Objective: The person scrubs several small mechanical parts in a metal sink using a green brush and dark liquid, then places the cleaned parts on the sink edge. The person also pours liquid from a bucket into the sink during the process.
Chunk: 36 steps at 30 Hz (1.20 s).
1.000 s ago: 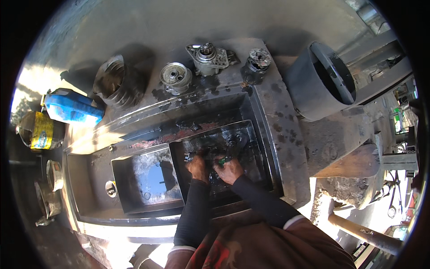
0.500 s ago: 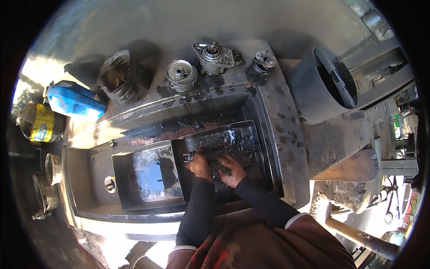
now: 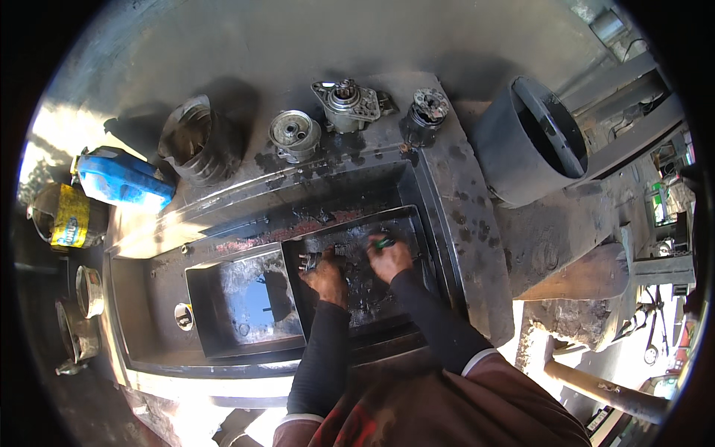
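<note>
Both hands are over the dark, wet right-hand compartment of a metal tray (image 3: pixel 356 328). My left hand (image 3: pixel 325 281) is closed around a small dark metal part (image 3: pixel 310 261) with light prongs, at the compartment's left side. To its right, my right hand (image 3: pixel 390 261) grips a green-handled tool (image 3: pixel 383 243); the tool's working end cannot be made out. The two hands are apart, and the tool does not visibly touch the part.
Along the far ledge stand a round metal housing (image 3: pixel 295 135), a flanged housing (image 3: pixel 346 104) and a dark cylindrical part (image 3: pixel 425 118). A cut-open container (image 3: pixel 195 141), a blue jug (image 3: pixel 125 179) and a yellow-labelled bottle (image 3: pixel 71 216) are left; a grey bucket (image 3: pixel 521 149) is right.
My right hand has moved away from my left, up and to the right, with the green-handled tool. My left hand has shifted slightly left, still holding the metal part.
</note>
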{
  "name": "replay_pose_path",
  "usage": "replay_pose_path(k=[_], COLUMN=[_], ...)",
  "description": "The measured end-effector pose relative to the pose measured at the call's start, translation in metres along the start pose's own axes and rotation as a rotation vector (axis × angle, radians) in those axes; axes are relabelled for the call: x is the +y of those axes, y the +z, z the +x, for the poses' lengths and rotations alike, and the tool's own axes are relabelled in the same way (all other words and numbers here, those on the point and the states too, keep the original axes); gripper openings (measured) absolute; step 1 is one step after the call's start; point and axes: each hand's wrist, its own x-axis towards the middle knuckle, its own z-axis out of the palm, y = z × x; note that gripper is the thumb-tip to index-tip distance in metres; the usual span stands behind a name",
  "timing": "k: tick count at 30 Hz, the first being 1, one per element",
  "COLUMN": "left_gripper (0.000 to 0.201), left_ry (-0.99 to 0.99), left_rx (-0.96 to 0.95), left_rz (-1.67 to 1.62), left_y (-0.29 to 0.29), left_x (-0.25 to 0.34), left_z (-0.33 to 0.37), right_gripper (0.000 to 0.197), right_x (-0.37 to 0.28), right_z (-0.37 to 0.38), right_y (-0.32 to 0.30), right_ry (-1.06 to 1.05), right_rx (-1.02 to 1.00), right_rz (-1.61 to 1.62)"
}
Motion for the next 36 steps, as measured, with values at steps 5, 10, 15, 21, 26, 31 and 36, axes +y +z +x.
replay_pose_path(k=[5,10,15,21,26,31,36], left_gripper=[0.053,0.065,0.057,0.055,0.027,0.026,0.029], left_ry=[0.065,-0.029,0.069,-0.082,-0.025,-0.062,-0.052], left_rx=[0.056,0.052,-0.05,-0.189,-0.365,-0.355,-0.273], left_rz=[-0.049,-0.012,0.069,-0.014,0.009,0.087,0.123], left_y=[-0.006,-0.013,-0.016,-0.027,-0.033,-0.027,-0.016], left_x=[-0.012,-0.008,-0.001,0.016,0.01,0.0,0.005], left_z=[0.008,0.029,0.027,0.021,0.019,0.001,-0.001], right_gripper=[0.021,0.017,0.031,0.031,0.041,0.04,0.026], right_x=[0.003,-0.011,0.03,0.1,0.039,-0.014,-0.007], right_z=[0.006,0.005,-0.006,0.011,-0.004,-0.019,-0.026], right_y=[0.003,-0.008,0.017,0.021,-0.01,-0.009,-0.004], right_ry=[-0.257,0.043,-0.257,-0.435,0.225,0.133,0.415], right_rx=[-0.33,-0.083,-0.262,-0.27,-0.335,-0.262,-0.355], right_rz=[-0.283,-0.412,-0.291,-0.819,-0.07,-0.195,0.609])
